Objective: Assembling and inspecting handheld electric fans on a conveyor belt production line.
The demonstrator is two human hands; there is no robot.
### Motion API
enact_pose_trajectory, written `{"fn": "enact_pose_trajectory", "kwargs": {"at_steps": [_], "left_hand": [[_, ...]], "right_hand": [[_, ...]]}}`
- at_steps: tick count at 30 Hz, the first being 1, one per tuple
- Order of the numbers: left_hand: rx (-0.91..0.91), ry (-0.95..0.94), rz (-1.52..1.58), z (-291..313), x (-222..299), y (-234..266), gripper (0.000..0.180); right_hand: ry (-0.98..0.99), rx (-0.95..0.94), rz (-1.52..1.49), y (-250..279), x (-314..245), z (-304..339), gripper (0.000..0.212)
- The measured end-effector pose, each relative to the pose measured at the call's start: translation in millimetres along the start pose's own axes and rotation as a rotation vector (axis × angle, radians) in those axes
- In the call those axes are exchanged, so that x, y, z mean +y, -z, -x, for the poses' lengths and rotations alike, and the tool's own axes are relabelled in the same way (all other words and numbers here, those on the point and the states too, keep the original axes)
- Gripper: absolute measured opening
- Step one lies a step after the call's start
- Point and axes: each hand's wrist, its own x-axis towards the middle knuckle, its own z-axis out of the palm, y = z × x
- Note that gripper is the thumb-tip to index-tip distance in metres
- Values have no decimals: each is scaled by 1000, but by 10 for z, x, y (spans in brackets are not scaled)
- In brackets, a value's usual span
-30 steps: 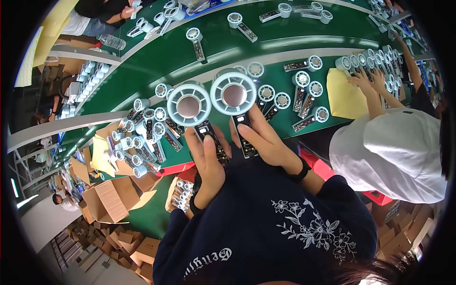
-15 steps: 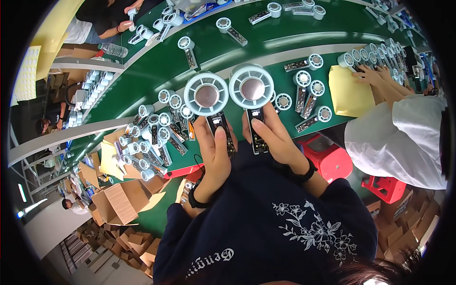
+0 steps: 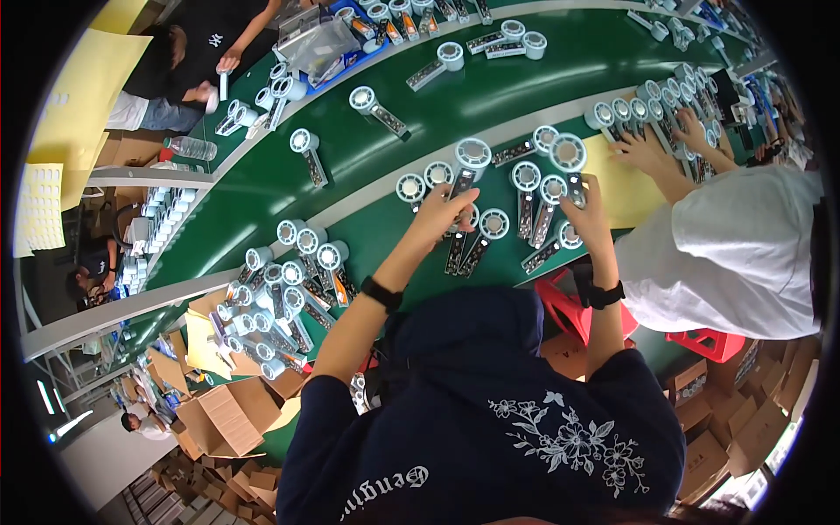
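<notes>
My left hand [image 3: 440, 215] is closed round the dark handle of a light blue handheld fan [image 3: 472, 154], its round head pointing away from me. In my right hand [image 3: 589, 213] is a second handheld fan [image 3: 568, 153], gripped by its handle, with the head above my fingers. Both fans are over the green table. Beside my left hand lie several similar fans [image 3: 493, 224] with circuit boards showing in their handles. More fans [image 3: 525, 177] lie just left of my right hand. A heap of fans [image 3: 273, 297] covers the table at the left.
A green conveyor belt [image 3: 420, 83] beyond the table carries scattered fans. At the right, a co-worker's hands [image 3: 643, 156] reach among rows of fans by a yellow sheet [image 3: 604, 179]. Red stools [image 3: 704, 343] stand below, and an open cardboard box [image 3: 223, 420] is at lower left.
Both hands, each with a fan, have moved away from my body and apart, the right one farther right. Before, the two fans were held side by side. The view has shifted as well.
</notes>
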Motion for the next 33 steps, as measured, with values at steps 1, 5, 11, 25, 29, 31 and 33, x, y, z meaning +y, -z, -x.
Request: {"fn": "enact_pose_trajectory", "kwargs": {"at_steps": [1,5,11,25,29,31,33], "left_hand": [[-17,99,84,-174,-70,-37,55],[-34,332,66,-559,-93,-175,49],[-286,234,-697,-683,39,-111,49],[1094,196,-943,-462,-671,3114,56],[947,364,-785,-566,-981,3523,59],[874,356,-747,-637,-1020,3628,60],[717,408,-422,-709,-941,3688,53]], "right_hand": [[13,1,3,106,169,-94,43],[-249,-66,80,390,971,-369,36],[-182,-165,347,467,1314,-502,37],[443,-545,274,-2270,-1209,-1045,47],[235,-552,460,-3450,-1170,-1446,48],[263,-455,486,-3692,-992,-1534,47],[322,-266,524,-3855,-879,-1596,45]]}}
